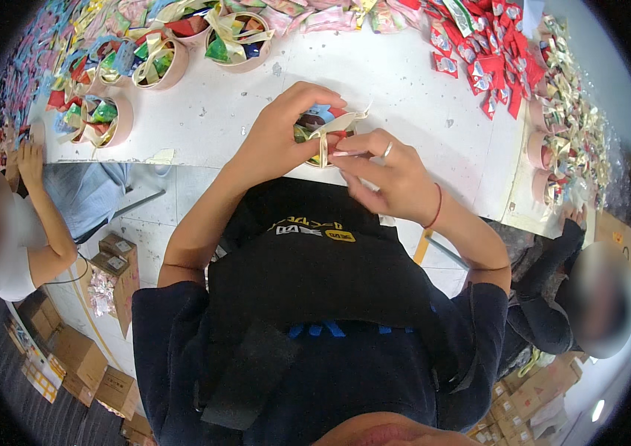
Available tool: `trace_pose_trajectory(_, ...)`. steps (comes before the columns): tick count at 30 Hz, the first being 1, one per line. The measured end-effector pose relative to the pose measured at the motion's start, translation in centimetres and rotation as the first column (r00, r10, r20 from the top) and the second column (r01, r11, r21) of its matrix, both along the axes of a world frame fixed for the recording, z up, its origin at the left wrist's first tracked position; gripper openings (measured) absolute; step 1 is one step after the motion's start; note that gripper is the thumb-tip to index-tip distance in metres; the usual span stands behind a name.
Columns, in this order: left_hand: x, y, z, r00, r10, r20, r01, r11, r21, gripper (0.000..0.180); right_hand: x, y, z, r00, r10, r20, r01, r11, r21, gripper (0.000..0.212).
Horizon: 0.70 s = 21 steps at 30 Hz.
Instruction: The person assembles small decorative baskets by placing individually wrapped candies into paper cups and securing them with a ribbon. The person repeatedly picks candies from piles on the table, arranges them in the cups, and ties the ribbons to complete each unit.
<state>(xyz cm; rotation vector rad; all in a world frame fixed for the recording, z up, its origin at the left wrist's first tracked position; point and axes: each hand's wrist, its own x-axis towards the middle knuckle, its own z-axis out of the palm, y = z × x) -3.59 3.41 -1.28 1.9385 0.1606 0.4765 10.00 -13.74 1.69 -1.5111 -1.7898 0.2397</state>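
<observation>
At the near edge of the white table, my left hand (274, 130) curls around a small round pink box filled with colourful wrapped packets (320, 115). A cream ribbon (323, 149) runs down its near side. The left thumb presses close to this ribbon. My right hand (389, 175), with a ring on one finger, is closed in a pinch at the ribbon on the box's right side. A thin pale strip shows between its fingers. Most of the box's wall is hidden by my hands.
Filled pink boxes with ribbons (163, 63) stand at the back left, more (542, 149) along the right edge. Red packets (486, 59) lie heaped at the back right, pink packets (323, 18) at the back. People sit on both sides; cardboard boxes (81, 357) stand on the floor.
</observation>
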Motion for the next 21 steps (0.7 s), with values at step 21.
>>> trace_pose_trajectory(21, 0.1, 0.3, 0.3, 0.988, -0.130, -0.082, 0.123, 0.989, -0.084, 0.040, 2.0, 1.3, 0.3, 1.000, 0.009, -0.019, -0.012, 0.990, -0.140, 0.016)
